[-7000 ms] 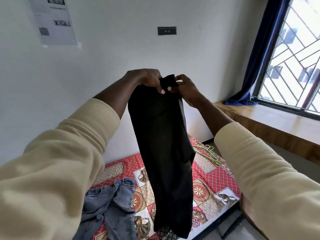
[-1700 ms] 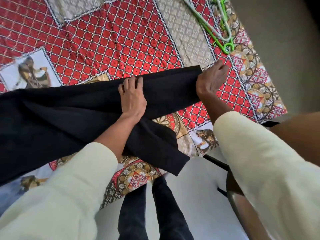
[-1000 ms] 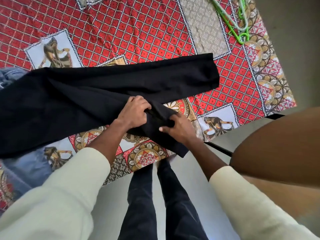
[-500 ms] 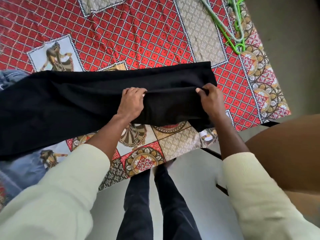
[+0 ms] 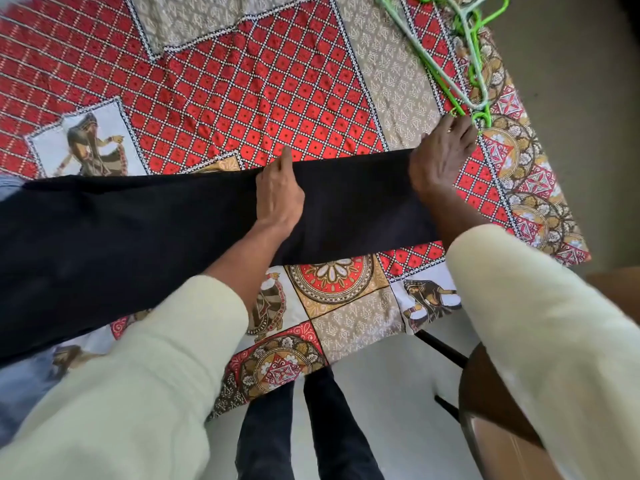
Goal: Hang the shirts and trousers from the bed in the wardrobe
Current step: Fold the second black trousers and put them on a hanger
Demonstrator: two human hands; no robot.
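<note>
The black trousers (image 5: 145, 237) are lying flat across the patterned bedspread (image 5: 263, 81) of the bed, stretching from the left edge of the view to just short of the bed's right side, legs folded one over the other into a long band. The left hand (image 5: 278, 192) is resting on the middle of the band near its far edge, fingers mostly straight and pressing the cloth down, holding nothing. The right hand (image 5: 441, 154) is lying on the trouser end, its fingers reaching past the hem toward the hangers (image 5: 464, 60), the fingertips just beside the hook ends; its grip is slack and I cannot make out that it is closing on anything yet.

Judging by this, the step in hand is smoothing the folded trousers ready for a hanger. The next move seems to call for picking one hanger free of the tangle and threading the trouser end over its bar without losing the fold.

Counting: one pair of black trousers; at least two hangers, green and pale, though they are overlapping and the exact number is unclear; a denim garment (image 5: 20, 386) is peeking out at the lower left, one piece as far as can be seen. No shirts and no wardrobe are in view.
</note>
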